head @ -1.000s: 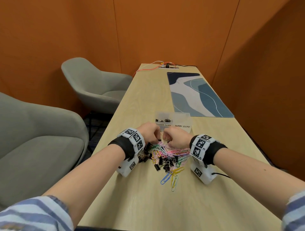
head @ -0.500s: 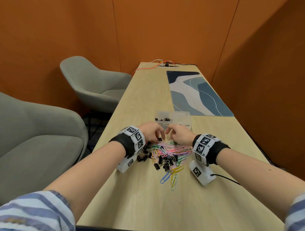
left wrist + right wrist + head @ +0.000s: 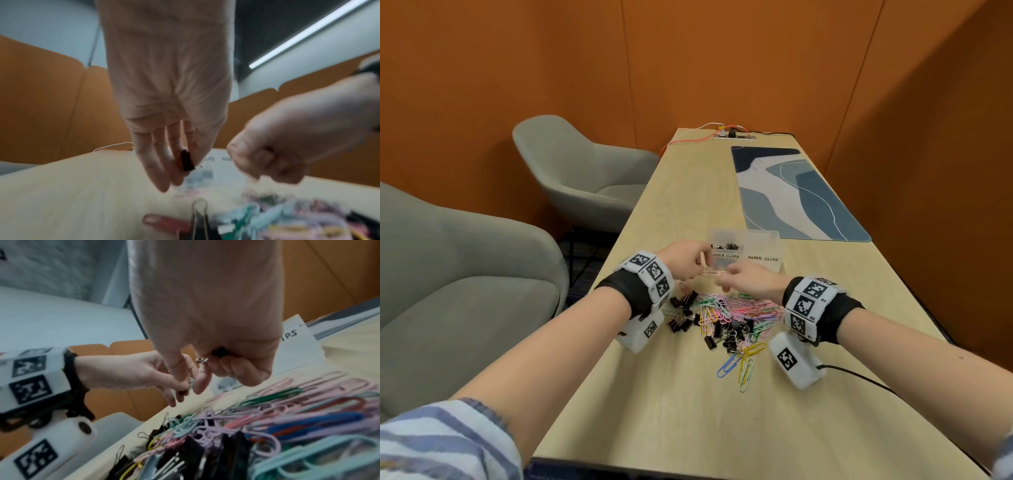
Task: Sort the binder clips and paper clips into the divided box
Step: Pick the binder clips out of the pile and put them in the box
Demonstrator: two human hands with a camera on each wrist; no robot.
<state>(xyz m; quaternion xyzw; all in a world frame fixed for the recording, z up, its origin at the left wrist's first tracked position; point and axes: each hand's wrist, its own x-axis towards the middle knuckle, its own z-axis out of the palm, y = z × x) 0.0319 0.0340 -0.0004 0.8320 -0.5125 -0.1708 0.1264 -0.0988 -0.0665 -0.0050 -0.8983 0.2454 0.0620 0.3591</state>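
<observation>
A clear divided box labelled BINDER CLIPS and PAPER CLIPS stands mid-table, with black binder clips in its left compartment. A mixed pile of coloured paper clips and black binder clips lies in front of it. My left hand hovers at the box's front left corner and pinches a small black binder clip between thumb and fingers. My right hand is beside it above the pile, fingers curled around another black binder clip with a silver wire loop. A pink paper clip lies between the hands.
Two grey chairs stand left of the long wooden table. A blue patterned mat lies beyond the box on the right. A power strip with cables sits at the far end. A black cable trails from my right wrist.
The two hands, pressed together a second ago, have come apart. The left hand has moved away to the box's left front corner; the right hand stays over the pile.
</observation>
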